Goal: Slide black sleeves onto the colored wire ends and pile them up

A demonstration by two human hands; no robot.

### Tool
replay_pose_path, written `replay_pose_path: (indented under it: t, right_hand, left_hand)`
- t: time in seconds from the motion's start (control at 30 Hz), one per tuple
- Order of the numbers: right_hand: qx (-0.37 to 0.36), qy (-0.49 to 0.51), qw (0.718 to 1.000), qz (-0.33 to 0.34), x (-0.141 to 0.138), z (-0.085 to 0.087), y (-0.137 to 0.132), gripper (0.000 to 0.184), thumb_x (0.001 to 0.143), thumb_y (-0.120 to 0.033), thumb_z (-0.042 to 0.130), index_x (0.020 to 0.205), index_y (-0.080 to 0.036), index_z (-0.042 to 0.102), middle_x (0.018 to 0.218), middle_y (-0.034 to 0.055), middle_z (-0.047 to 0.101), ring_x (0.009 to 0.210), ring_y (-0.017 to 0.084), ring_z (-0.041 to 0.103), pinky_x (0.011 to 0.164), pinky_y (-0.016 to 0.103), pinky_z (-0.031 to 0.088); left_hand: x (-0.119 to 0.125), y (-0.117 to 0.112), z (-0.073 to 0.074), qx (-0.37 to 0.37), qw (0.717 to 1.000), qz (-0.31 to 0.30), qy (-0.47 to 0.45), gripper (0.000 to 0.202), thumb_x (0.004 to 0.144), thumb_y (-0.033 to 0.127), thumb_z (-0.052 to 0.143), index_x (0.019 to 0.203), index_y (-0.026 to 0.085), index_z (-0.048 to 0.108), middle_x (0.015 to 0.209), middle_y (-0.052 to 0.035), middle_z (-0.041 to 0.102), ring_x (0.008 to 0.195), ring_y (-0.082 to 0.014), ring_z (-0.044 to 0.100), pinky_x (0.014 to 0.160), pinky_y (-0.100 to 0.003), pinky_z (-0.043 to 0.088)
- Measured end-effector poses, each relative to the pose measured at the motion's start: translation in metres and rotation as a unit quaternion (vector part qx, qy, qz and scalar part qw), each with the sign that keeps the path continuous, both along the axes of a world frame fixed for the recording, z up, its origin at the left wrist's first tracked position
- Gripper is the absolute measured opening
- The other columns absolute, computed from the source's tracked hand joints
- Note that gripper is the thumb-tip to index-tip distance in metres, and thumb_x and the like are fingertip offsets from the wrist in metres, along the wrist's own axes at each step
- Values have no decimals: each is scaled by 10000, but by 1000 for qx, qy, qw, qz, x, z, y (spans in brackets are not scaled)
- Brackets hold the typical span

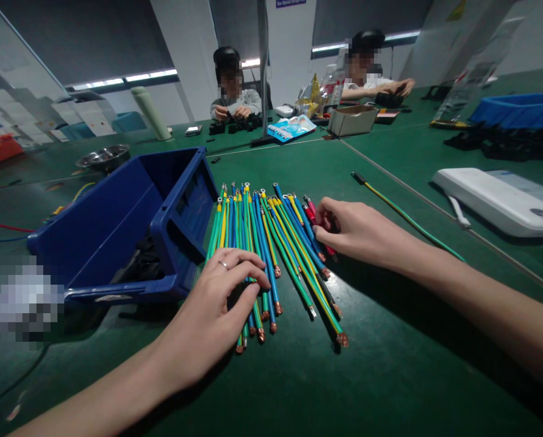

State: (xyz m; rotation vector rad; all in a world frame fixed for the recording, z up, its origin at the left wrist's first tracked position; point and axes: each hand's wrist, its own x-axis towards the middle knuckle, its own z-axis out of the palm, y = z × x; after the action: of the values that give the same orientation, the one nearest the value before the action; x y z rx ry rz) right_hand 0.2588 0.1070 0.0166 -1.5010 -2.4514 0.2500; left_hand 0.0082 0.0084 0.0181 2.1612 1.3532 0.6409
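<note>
Short cables with metal lugs at the far end and bare copper at many near ends lie side by side in a row. Green-yellow cables [283, 233] and blue cables [259, 233] make up most of it. My left hand [223, 297], a ring on one finger, rests over the left part with bent fingers lying on the cables, gripping none that I can see. At the row's right end my right hand [351, 227] has thumb and fingers closed around a red cable [308, 212]; its fingertips hide part of it.
Left of the cables stands a blue bin [116, 221] with black parts inside. A single green-yellow cable [403, 212] lies right, near a white device [499, 203]. Across the green table, two people handle black parts by a cardboard box [352, 120]. A metal bowl [102, 156] sits behind the bin.
</note>
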Motion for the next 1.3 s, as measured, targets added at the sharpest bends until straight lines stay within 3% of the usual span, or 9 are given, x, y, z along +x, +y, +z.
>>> replay_pose_path:
  t: [0.27,0.43,0.63,0.93,1.1,1.3]
  right_hand:
    - [29,-74,997,-16,-4,4,-13,193,844,-411,480,861,-219,491,743,35,613,631,173,501,569,292,295]
    - [26,-96,992,-71,-4,5,-16,221,855,-418,470,818,-215,548,685,44,615,571,172,513,499,287,245]
    - [24,-97,991,-85,-3,7,-16,271,842,-327,504,1078,-212,572,755,52,646,622,187,565,497,290,230]
    - [37,-95,991,-84,-9,2,-14,298,941,-447,372,992,-236,576,936,70,636,687,191,566,534,294,244]
    - [36,-91,992,-75,-5,3,-11,290,886,-468,460,956,-229,608,964,74,610,700,188,563,539,289,280]
    - [38,-86,992,-85,-2,6,-11,201,801,-386,556,841,-203,629,890,83,639,692,197,568,555,295,306]
  left_hand:
    - [0,1,-1,-5,1000,-5,-2,213,992,188,428,887,230,609,1164,-43,584,1153,-221,475,1016,-439,355]
    - [0,0,-1,-1,1000,-2,2,208,992,207,431,884,234,607,1153,-44,596,1156,-234,476,1019,-452,354]
    - [0,1,0,-6,1000,-2,7,220,995,214,420,881,233,608,1156,-44,593,1157,-237,482,1014,-464,364]
    - [-1,1,-1,-4,1000,-6,8,205,991,208,428,895,238,606,1169,-41,591,1164,-228,478,1022,-446,360]
    - [0,1,0,0,1000,-7,8,213,994,203,425,886,235,605,1162,-38,589,1159,-222,477,1020,-434,351]
    - [0,0,0,2,1000,-3,7,215,994,213,425,878,236,606,1146,-38,599,1150,-227,480,1014,-436,353]
